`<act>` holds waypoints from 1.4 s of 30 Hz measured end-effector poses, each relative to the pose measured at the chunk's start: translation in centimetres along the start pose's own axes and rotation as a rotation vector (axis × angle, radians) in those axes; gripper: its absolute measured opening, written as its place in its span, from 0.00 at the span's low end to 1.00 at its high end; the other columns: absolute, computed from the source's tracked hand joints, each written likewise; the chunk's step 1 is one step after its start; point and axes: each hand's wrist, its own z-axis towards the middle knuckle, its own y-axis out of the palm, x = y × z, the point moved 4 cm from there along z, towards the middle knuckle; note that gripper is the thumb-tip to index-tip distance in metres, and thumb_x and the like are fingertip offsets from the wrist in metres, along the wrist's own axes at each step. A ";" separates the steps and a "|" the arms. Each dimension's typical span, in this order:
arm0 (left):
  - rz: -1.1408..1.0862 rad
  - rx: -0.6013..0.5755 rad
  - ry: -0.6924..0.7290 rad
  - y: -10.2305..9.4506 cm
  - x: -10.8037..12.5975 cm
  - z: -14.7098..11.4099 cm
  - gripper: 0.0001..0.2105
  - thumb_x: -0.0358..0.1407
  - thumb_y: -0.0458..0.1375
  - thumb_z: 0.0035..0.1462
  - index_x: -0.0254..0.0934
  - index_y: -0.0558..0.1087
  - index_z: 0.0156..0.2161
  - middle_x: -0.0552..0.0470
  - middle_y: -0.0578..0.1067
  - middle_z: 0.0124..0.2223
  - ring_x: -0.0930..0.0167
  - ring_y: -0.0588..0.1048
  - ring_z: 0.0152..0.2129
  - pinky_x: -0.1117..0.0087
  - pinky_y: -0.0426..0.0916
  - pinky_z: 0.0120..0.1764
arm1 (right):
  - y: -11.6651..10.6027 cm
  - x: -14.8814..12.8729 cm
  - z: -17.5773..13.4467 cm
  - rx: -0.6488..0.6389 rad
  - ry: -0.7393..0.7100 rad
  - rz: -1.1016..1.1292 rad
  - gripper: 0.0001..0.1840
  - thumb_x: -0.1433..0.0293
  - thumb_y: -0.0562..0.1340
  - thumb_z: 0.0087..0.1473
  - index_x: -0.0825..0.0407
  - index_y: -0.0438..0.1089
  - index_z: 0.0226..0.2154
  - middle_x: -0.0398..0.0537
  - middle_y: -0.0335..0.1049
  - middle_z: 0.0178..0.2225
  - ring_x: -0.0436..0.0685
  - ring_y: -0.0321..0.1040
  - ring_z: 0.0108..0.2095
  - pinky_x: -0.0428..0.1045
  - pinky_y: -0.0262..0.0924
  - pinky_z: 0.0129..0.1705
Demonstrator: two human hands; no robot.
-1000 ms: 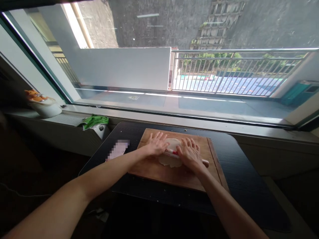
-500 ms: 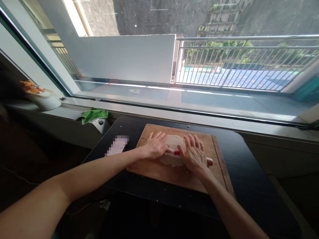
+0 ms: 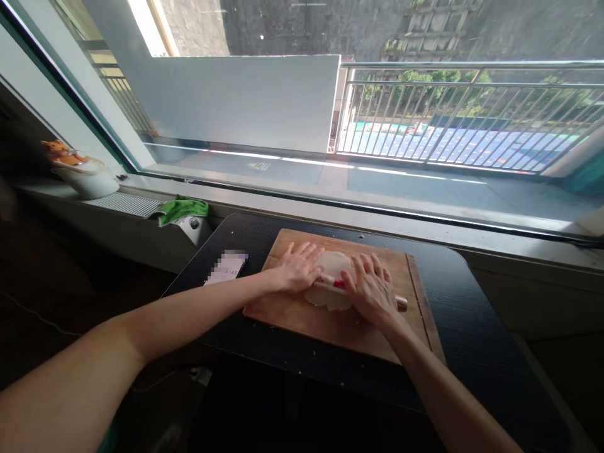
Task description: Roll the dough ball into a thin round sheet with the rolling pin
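A wooden cutting board (image 3: 302,324) holds a thin, uneven sheet of pale dough (image 3: 330,301). Across the dough lies a rolling pin (image 3: 338,284) with a red mark near its middle; its right end sticks out past my palm. My left hand (image 3: 301,267) rests flat over the pin's left part, fingers stretched out and pointing away from me. Over the right part lies my right hand (image 3: 372,284), palm down, fingers extended and slightly spread. Both hands press on the pin without wrapping round it, and they hide much of its length.
A dark table (image 3: 472,333) carries the board, with small crumbs about it. Left of the board lies a phone (image 3: 227,267), partly blurred out. A green cloth (image 3: 183,210) and a white pot (image 3: 89,179) sit by the large window, beyond which stands a railing (image 3: 453,119).
The view has shifted slightly, so the scene sits a little higher and further right. Both hands stay flat on the rolling pin; any roll of it over the dough is slight.
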 end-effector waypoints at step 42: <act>0.075 0.182 -0.016 -1.1 -0.4 2.1 0.28 0.43 0.40 0.70 0.38 0.54 0.71 0.45 0.58 0.72 0.58 0.51 0.70 0.41 0.44 0.68 | 0.0 1.3 4.4 0.081 0.069 0.122 0.33 0.54 0.45 0.66 0.53 0.62 0.64 0.59 0.59 0.67 0.69 0.50 0.68 0.68 0.49 0.65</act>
